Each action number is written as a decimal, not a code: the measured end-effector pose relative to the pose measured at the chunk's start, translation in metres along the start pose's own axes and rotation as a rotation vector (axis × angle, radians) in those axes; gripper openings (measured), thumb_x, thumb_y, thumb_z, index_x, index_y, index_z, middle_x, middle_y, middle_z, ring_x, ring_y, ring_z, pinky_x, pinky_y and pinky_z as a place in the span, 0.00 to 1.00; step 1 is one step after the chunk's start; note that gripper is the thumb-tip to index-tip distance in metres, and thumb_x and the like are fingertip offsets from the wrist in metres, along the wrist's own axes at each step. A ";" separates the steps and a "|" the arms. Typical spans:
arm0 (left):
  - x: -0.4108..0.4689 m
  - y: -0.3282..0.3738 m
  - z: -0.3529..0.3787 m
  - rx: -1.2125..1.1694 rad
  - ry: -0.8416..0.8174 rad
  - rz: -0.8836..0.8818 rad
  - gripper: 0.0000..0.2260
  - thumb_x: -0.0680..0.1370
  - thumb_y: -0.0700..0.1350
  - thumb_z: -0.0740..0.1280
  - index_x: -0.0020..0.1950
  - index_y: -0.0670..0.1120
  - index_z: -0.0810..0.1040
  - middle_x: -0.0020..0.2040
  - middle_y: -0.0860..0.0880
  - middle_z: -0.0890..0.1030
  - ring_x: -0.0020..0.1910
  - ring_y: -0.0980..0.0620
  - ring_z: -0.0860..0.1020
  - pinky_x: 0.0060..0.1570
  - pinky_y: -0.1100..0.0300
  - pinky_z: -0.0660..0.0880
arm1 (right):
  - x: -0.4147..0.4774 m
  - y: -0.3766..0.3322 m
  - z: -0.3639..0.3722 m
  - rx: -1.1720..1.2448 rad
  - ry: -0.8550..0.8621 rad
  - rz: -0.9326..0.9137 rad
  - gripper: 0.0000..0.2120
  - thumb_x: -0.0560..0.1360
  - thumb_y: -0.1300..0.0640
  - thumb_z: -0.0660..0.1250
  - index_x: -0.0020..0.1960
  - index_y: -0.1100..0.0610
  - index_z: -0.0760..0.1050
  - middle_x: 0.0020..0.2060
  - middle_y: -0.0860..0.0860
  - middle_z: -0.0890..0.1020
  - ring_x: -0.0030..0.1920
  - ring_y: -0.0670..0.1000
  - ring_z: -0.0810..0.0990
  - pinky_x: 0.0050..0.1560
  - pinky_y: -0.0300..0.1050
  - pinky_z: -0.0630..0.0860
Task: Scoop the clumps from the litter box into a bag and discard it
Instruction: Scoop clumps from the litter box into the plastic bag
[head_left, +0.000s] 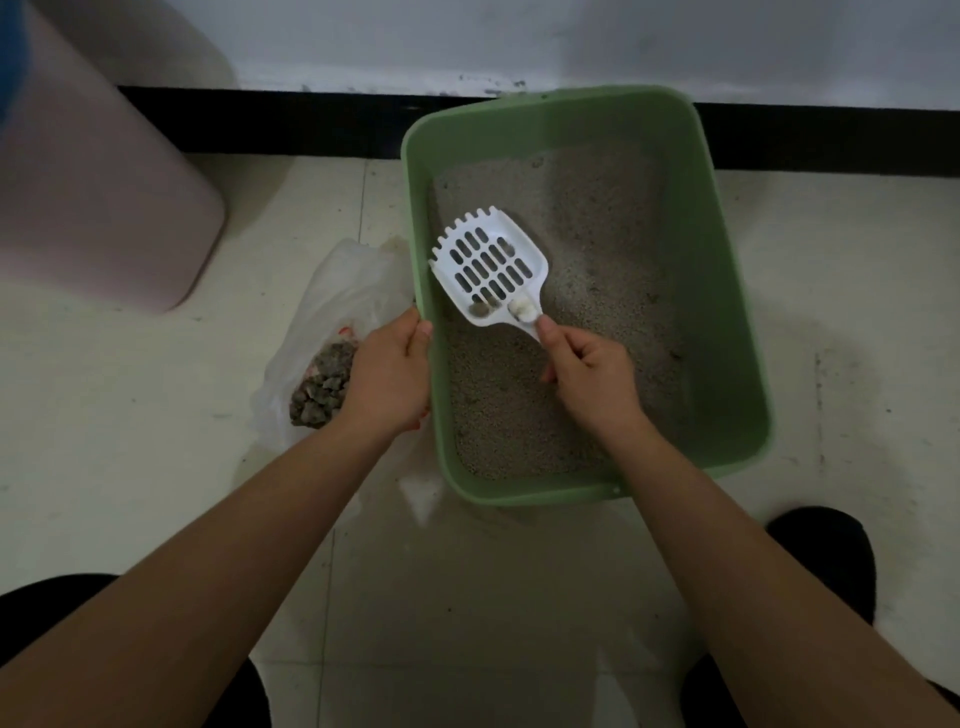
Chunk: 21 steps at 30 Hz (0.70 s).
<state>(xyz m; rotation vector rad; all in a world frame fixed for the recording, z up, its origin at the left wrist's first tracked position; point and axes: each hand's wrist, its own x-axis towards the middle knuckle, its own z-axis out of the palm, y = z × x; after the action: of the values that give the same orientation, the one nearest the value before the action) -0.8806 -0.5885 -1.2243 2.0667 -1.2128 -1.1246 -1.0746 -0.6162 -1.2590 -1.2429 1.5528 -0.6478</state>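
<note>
A green litter box (727, 322) stands on the tiled floor, filled with pale grey litter (597, 291). My right hand (587, 374) grips the handle of a white slotted scoop (488, 267), held over the litter near the box's left wall. Two small clumps (522, 309) lie at the scoop's handle end. My left hand (389, 374) grasps the box's left rim. Just left of the box lies a clear plastic bag (332, 296) holding a pile of dark grey clumps (322, 387).
A pink bin (93, 197) stands at the back left. A black baseboard (260, 124) and white wall run behind the box. My dark-clothed knees (826, 551) frame the near floor.
</note>
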 end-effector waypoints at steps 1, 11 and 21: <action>0.000 0.000 0.000 0.008 -0.002 0.007 0.13 0.85 0.47 0.54 0.57 0.44 0.77 0.46 0.39 0.81 0.39 0.40 0.82 0.28 0.60 0.77 | -0.001 0.001 0.000 0.005 0.007 0.000 0.15 0.80 0.46 0.63 0.39 0.49 0.80 0.27 0.49 0.77 0.24 0.41 0.70 0.26 0.34 0.69; -0.001 0.017 -0.016 0.166 -0.149 -0.008 0.11 0.83 0.43 0.56 0.57 0.44 0.77 0.50 0.47 0.81 0.48 0.46 0.78 0.47 0.55 0.74 | -0.007 -0.004 0.001 -0.008 0.031 0.004 0.14 0.80 0.45 0.63 0.45 0.52 0.82 0.28 0.49 0.78 0.24 0.40 0.70 0.25 0.33 0.68; -0.008 0.027 -0.110 0.959 -0.024 0.081 0.40 0.68 0.55 0.76 0.75 0.50 0.61 0.66 0.40 0.66 0.65 0.38 0.65 0.62 0.43 0.68 | -0.041 -0.017 0.008 0.057 0.065 -0.051 0.10 0.80 0.46 0.64 0.49 0.48 0.82 0.29 0.47 0.78 0.28 0.44 0.72 0.29 0.42 0.71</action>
<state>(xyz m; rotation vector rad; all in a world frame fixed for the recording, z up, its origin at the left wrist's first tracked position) -0.8033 -0.5946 -1.1417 2.5969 -2.1012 -0.5440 -1.0616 -0.5821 -1.2319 -1.2328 1.5492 -0.7677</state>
